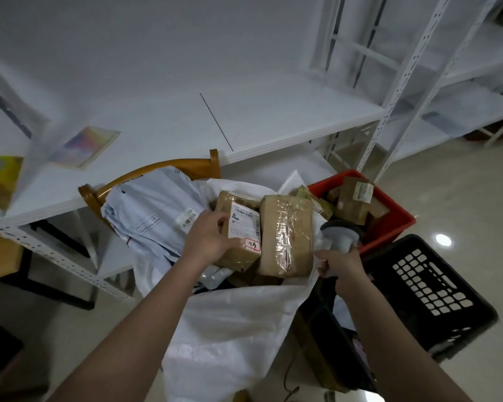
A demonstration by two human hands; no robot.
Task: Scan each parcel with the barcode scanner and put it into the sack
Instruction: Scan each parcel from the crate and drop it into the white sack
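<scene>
The left hand (208, 237) makes its grip on a small cardboard parcel (238, 233), fingers curled round its near-left side, holding it at the open mouth of the white woven sack (230, 320). The right hand (341, 266) is closed round the handle of the grey barcode scanner (339, 235) and also pinches the sack's right rim. The held parcel carries a white shipping label (244, 226) with a barcode along its top and a red-bordered stamp at its lower corner (the handwriting inside is too small to read). Just beside it, touching, a taller box wrapped in shiny clear tape (286, 236) stands in the sack. To the left, pale poly mailers (151, 216) with a small barcode sticker lie piled on a wooden chair (157, 172). Right of the sack sit a red crate (395, 219) holding more brown parcels and a black perforated crate (436, 291). Behind runs a white shelf (186, 117) on perforated metal uprights, with a colourful booklet (84, 147) near its left edge; the floor (462, 184) is glossy beige tile.
</scene>
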